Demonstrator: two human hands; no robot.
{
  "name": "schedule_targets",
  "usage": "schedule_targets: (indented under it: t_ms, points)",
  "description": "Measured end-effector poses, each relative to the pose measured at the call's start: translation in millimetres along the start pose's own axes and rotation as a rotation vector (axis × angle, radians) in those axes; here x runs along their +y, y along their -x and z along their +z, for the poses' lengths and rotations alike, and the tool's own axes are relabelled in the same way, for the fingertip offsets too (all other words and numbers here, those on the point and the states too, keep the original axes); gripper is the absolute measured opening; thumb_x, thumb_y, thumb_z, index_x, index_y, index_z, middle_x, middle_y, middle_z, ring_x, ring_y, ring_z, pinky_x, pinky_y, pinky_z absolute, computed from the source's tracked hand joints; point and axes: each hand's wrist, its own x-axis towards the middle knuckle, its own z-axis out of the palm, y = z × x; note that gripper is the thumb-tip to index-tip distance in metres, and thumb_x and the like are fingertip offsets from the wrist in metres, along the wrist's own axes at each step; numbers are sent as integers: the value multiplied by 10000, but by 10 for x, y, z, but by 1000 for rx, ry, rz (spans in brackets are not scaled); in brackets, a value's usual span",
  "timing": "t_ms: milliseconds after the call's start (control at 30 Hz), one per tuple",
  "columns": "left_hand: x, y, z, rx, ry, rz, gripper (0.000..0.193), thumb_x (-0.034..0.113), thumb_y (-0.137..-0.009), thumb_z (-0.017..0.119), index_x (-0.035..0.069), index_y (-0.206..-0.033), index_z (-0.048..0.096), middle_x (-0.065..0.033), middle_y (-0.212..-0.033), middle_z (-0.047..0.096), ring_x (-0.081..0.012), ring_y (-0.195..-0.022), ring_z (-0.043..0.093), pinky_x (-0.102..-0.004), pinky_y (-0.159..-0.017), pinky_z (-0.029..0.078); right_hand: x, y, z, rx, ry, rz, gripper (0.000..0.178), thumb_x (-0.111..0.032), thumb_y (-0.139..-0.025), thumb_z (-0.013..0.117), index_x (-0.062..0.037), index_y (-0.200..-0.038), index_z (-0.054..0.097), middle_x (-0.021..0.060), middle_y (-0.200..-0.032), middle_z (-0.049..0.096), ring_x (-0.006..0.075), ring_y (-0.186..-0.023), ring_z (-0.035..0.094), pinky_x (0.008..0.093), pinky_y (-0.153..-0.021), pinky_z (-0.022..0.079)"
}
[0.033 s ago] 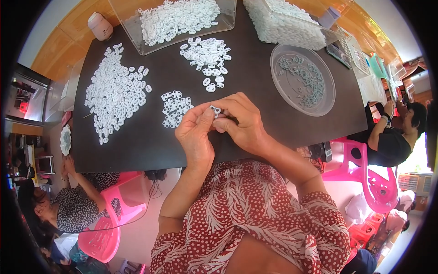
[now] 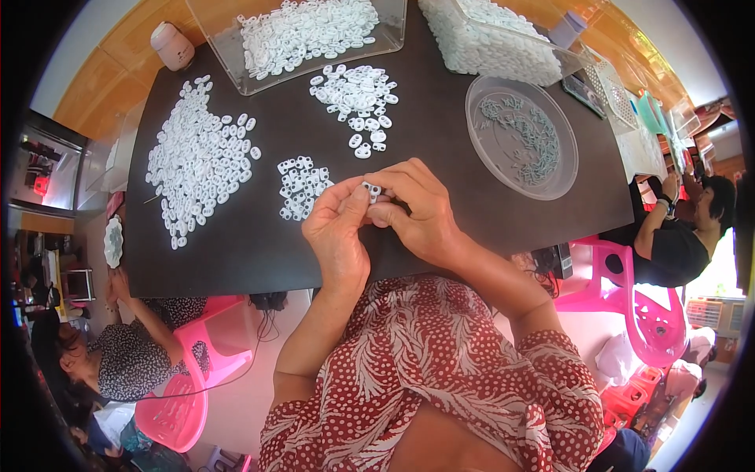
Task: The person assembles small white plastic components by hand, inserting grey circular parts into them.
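Note:
Between both hands, over the dark table (image 2: 236, 263), is a small white plastic piece with dark holes (image 2: 372, 189). My left hand (image 2: 338, 236) pinches it between thumb and fingers. My right hand (image 2: 421, 211) closes on the same piece from the other side, its thumb bent below. Fingers cover most of the piece. Just left of my left hand lies a small pile of squarish white pieces with holes (image 2: 305, 189). Beyond the hands is a pile of white pieces, some oval (image 2: 360, 94). A larger pile of oval white pieces (image 2: 200, 153) spreads at the left.
A round clear tray (image 2: 480, 145) of small grey-green parts stands at the right. Two clear bins (image 2: 224, 71) (image 2: 570, 64) of white pieces stand at the far side. A jar (image 2: 171, 46) and a phone (image 2: 583, 96) lie near the edges. People sit left and right.

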Motion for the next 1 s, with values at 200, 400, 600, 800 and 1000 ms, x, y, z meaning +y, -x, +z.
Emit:
schedule_targets:
  t_ms: [200,400,600,800,1000]
  points:
    - [-18,17,36,-6,6,-23,145,27,-877,580,-71,-982,596,-62,-769,611,-105,-620,544,-223,-582,453,49,33,-22,72,80,-73,287,18,-655,671,2,-939,632,97,-853,614,249,-734,540,334,-623,463]
    - [-54,10,-7,-71,-30,23,123,6,-867,587,-66,-964,608,-68,-809,612,-101,-661,530,-224,-609,442,38,66,-55,88,21,-38,299,21,-636,684,4,-930,633,96,-829,612,238,-706,539,329,-603,458]
    - [-4,42,19,-106,-44,53,170,11,-861,604,-70,-1011,609,-46,-811,597,-94,-673,516,-219,-616,436,28,72,-83,103,10,-70,307,19,-620,703,9,-917,627,85,-781,606,209,-659,531,311,-569,441]
    - [-34,65,-40,-157,-61,138,237,52,-867,616,-58,-1078,616,-32,-868,581,-88,-759,521,-214,-682,434,-31,93,-74,115,-74,-35,307,28,-633,711,10,-927,626,85,-772,606,193,-648,523,293,-563,434]
    - [-111,61,-105,-204,-70,301,239,100,-887,603,-51,-1072,615,-50,-951,621,-79,-798,527,-221,-752,431,-66,115,-41,138,-103,-83,327,50,-668,713,50,-985,632,105,-820,633,161,-671,540,253,-558,440]
